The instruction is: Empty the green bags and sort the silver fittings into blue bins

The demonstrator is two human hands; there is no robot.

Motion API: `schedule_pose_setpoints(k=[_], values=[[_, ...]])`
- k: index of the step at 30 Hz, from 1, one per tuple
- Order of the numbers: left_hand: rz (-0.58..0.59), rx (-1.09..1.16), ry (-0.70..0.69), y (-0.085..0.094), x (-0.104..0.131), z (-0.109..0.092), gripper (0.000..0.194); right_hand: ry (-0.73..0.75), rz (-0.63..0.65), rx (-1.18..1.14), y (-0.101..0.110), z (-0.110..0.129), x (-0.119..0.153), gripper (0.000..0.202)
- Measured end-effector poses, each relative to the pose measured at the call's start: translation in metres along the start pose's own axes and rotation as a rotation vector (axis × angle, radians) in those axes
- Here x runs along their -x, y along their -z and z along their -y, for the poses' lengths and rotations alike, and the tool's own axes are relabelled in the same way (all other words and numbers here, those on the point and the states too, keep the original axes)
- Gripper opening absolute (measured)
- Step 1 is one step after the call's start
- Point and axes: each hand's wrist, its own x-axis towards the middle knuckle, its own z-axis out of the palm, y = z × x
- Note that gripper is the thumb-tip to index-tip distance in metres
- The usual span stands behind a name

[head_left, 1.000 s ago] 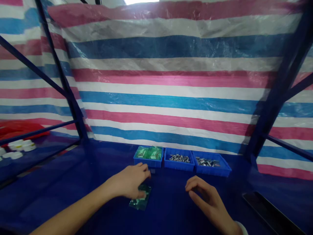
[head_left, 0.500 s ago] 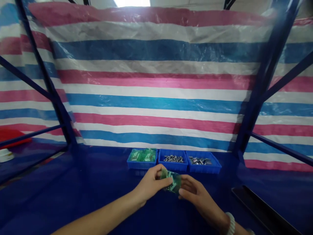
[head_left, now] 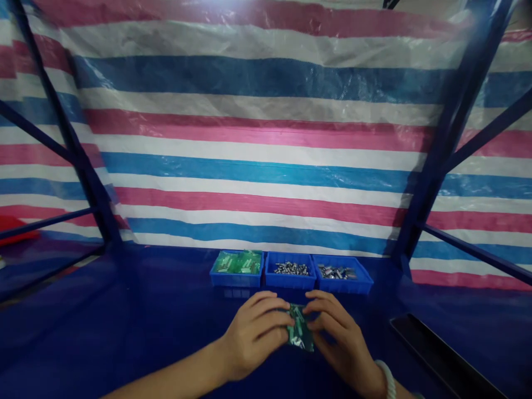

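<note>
A small green plastic bag [head_left: 300,328] with metal parts inside is between my hands, low over the blue table. My left hand [head_left: 255,332] has its fingertips on the bag's left edge, fingers curled over it. On the other side, my right hand [head_left: 337,332] touches the bag's right edge with bent fingers. Behind them stand three blue trays: the left tray [head_left: 236,281] holds green bags, the middle tray [head_left: 290,281] small metal parts, and the right tray [head_left: 347,286] metal pieces.
A long black tray or case [head_left: 446,354] lies at the right on the blue table [head_left: 166,310]. Blue metal posts rise at left and right. A striped plastic sheet [head_left: 266,166] hangs behind. Something red [head_left: 16,228] is at the far left.
The green bag has come lower and nearer, and is turned more upright. Both hands have shifted, with their backs now turned up more. The view has tilted slightly.
</note>
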Motion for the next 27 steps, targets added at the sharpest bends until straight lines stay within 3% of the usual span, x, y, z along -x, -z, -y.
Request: schedule_pose_setpoints(k=[1,3,8,10,11,15,17,19,22,24,27], values=[[-0.006,-0.101,-0.176,0.003,0.000,0.001,0.016,0.106,-0.030,0.092,0.003,0.002,0.000,0.020],[-0.049,-0.230,-0.332,0.006,0.002,0.004,0.020,0.233,-0.082,0.219,0.007,0.004,0.001,0.022],[-0.132,-0.235,-0.307,0.004,0.005,0.008,0.022,0.276,-0.131,0.278,0.010,0.007,0.001,0.022],[-0.101,-0.089,-0.177,0.002,0.003,0.006,0.018,0.227,-0.105,0.193,0.008,0.006,0.000,0.022],[-0.088,0.013,-0.041,0.001,0.001,0.004,0.016,0.176,-0.090,0.121,0.006,0.005,0.000,0.021],[-0.033,0.463,0.779,-0.005,-0.003,-0.005,0.006,-0.268,-0.010,-0.219,-0.003,0.003,0.001,0.011],[0.040,0.642,1.059,-0.005,-0.001,-0.005,0.013,-0.520,0.076,-0.405,-0.009,0.000,0.003,0.023],[0.078,0.694,1.149,0.002,0.001,0.001,0.015,-0.687,0.143,-0.583,-0.013,-0.003,0.005,0.032],[0.008,0.466,1.063,0.029,0.001,0.027,0.014,-0.779,0.150,-0.694,-0.016,-0.007,0.005,0.033],[-0.092,0.172,0.951,0.054,-0.002,0.055,0.011,-0.788,0.112,-0.693,-0.015,-0.009,0.004,0.033],[-0.117,0.030,0.936,0.083,-0.005,0.108,0.009,-0.790,0.046,-0.697,-0.013,-0.009,0.001,0.030]])
